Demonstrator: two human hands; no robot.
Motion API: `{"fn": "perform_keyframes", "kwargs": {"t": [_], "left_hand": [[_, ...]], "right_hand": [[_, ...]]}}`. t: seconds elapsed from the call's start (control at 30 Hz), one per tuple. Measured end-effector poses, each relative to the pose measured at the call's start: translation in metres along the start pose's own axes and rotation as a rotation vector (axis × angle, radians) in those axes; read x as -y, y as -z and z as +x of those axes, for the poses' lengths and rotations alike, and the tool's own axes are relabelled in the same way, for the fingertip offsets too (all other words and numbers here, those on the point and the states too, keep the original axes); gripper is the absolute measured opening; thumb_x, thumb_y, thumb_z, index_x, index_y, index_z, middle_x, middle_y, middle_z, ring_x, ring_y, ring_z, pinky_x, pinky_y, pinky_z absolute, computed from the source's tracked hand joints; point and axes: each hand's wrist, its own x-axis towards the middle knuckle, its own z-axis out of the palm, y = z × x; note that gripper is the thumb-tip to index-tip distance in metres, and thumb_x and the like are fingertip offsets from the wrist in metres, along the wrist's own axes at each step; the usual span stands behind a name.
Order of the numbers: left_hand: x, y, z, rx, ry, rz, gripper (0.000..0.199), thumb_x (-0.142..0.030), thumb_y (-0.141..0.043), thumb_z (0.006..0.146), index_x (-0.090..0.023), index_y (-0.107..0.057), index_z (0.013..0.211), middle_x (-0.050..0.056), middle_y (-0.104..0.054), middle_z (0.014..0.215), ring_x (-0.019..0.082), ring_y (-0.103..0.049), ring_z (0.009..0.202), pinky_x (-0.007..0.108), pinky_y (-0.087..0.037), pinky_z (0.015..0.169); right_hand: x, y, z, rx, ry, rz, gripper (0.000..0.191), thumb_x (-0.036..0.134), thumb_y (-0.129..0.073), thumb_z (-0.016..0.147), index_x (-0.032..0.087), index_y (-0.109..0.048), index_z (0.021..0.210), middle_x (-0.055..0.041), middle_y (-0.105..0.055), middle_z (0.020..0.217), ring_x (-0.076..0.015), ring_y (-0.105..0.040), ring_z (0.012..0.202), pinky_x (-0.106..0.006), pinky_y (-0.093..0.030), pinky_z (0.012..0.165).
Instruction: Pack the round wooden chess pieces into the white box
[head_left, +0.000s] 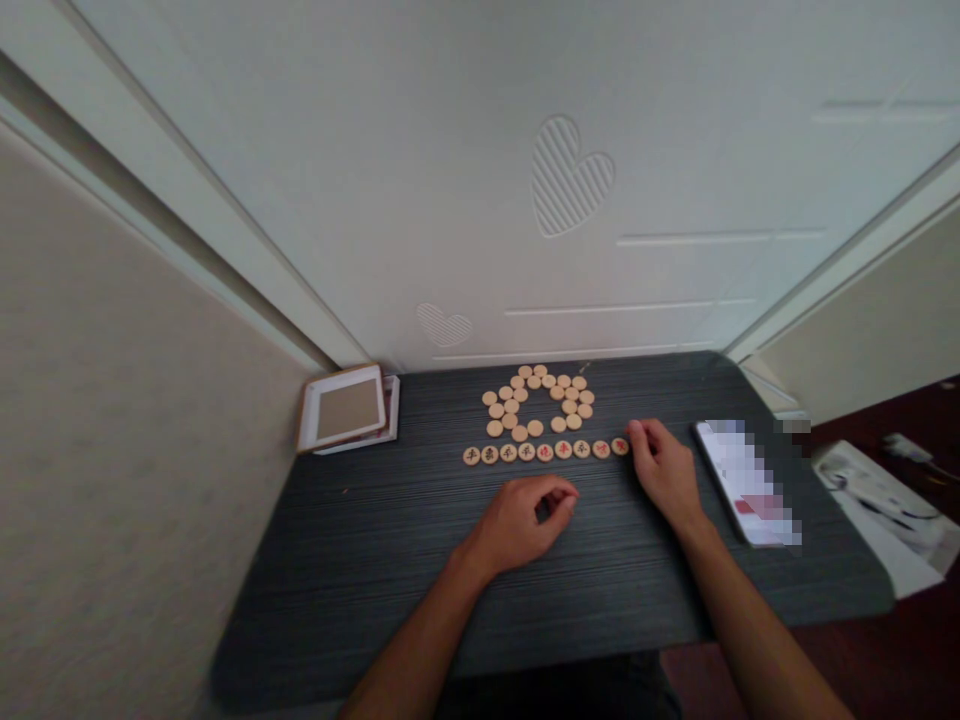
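Note:
Several round wooden pieces with red or black characters form a straight row across the dark table. Behind the row, plain-faced wooden discs lie in a rough ring with an open middle. My left hand rests in front of the row, its thumb and fingertips brought together; whether anything is between them is hidden. At the row's right end, my right hand is curled with its fingertips beside the last red-marked piece; what it holds, if anything, cannot be seen.
A shallow box with a white rim sits at the table's back left. A phone with a pixelated screen lies to the right of my right hand. Beyond the table's right edge are a white box and a plug with a cable. A white panel with hearts stands behind.

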Motion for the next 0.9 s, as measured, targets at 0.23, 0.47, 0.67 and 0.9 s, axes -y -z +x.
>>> {"fn": "perform_keyframes", "kwargs": {"t": [0.23,0.47,0.67,0.9], "left_hand": [[0.002,-0.002,0.001,-0.032,0.018,-0.01,0.018,-0.03,-0.055,0.097,-0.023,-0.07,0.103,0.0,-0.075,0.084,0.013,-0.067,0.075,0.024,-0.05,0.072],[0.004,-0.001,0.003,-0.069,0.023,0.015,0.02,-0.033,-0.053,0.098,-0.022,-0.07,0.098,-0.001,-0.074,0.077,0.012,-0.066,0.07,0.023,-0.05,0.069],[0.009,-0.003,0.002,-0.131,0.036,0.004,0.02,-0.032,-0.053,0.098,-0.02,-0.069,0.101,0.0,-0.073,0.076,0.012,-0.066,0.067,0.022,-0.05,0.066],[0.01,-0.001,0.002,-0.141,0.026,-0.017,0.021,-0.032,-0.054,0.098,-0.021,-0.071,0.103,0.0,-0.074,0.077,0.013,-0.067,0.069,0.021,-0.05,0.064]], "right_hand": [[0.007,0.004,0.007,-0.028,0.013,0.074,0.035,0.049,-0.05,0.098,0.02,-0.07,0.1,-0.0054,-0.074,0.081,-0.021,-0.067,0.07,-0.031,-0.048,0.066],[0.055,-0.009,0.051,0.209,0.487,-0.107,0.022,0.028,-0.057,0.096,0.021,-0.07,0.112,-0.0083,-0.074,0.11,-0.0247,-0.063,0.104,-0.038,-0.046,0.094],[0.083,-0.045,0.075,0.286,0.55,-0.333,0.012,0.024,-0.065,0.092,0.02,-0.073,0.1,-0.0091,-0.074,0.101,-0.0255,-0.061,0.098,-0.036,-0.043,0.091],[0.094,-0.059,0.074,0.202,0.482,-0.431,0.014,0.032,-0.067,0.091,0.018,-0.07,0.091,-0.0135,-0.069,0.096,-0.0297,-0.057,0.098,-0.038,-0.04,0.087]]}}
